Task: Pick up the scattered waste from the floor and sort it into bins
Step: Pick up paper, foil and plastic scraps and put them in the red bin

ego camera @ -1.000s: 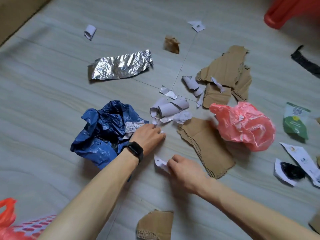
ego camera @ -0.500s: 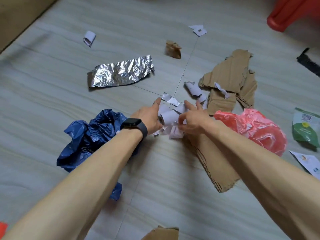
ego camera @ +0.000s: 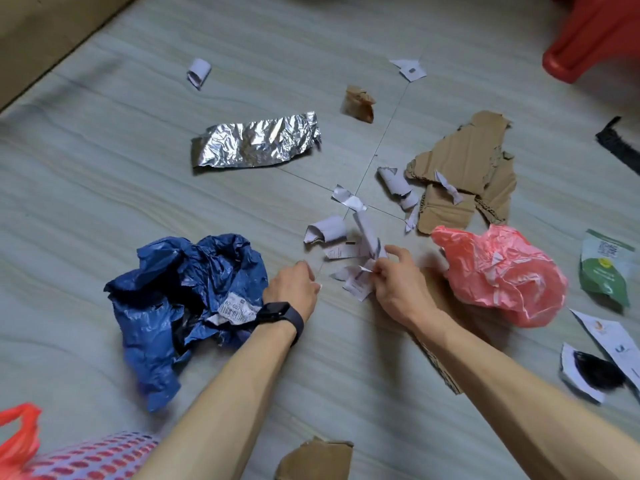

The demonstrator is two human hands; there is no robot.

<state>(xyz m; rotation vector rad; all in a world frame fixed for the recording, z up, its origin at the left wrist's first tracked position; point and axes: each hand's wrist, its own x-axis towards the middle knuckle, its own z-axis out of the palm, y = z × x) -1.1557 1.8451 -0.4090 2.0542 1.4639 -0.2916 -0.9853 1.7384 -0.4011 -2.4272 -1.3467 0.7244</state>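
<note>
Item in hand: a bunch of torn white paper scraps [ego camera: 358,282], pinched between the thumb and fingertips of your right hand [ego camera: 398,292]. It is held just above the floor [ego camera: 104,209] near its middle, close to where the tile seams cross, and one long strip stands up out of the bunch. Your left hand [ego camera: 292,289] sits knuckles-up just to the left, fingers curled under toward the floor — whether they have a scrap in them cannot be told from here. Loose stock of the same kind: a curled paper roll [ego camera: 327,230] just beyond your fingers, a twisted scrap [ego camera: 348,199] on the seam past it, and more curls against the torn cardboard [ego camera: 464,157] farther right. Handling, as a judgement: these scraps are near weightless, limp and springy at the curls, so they are likely to slide out of a loose bunch one by one. Keep the pinch low, where the pieces overlap, and lift each new piece by a raised curled edge rather than a flat face. Other lots, not yet gathered: a crumpled blue plastic bag [ego camera: 187,296] just beside your left wrist, a sheet of aluminium foil [ego camera: 256,143] toward the far left, and a pink plastic bag [ego camera: 502,275] just right of your right hand — the bags soft and light, best taken by a fistful of folds. Nothing in view can be read for certain as a bin.
</note>
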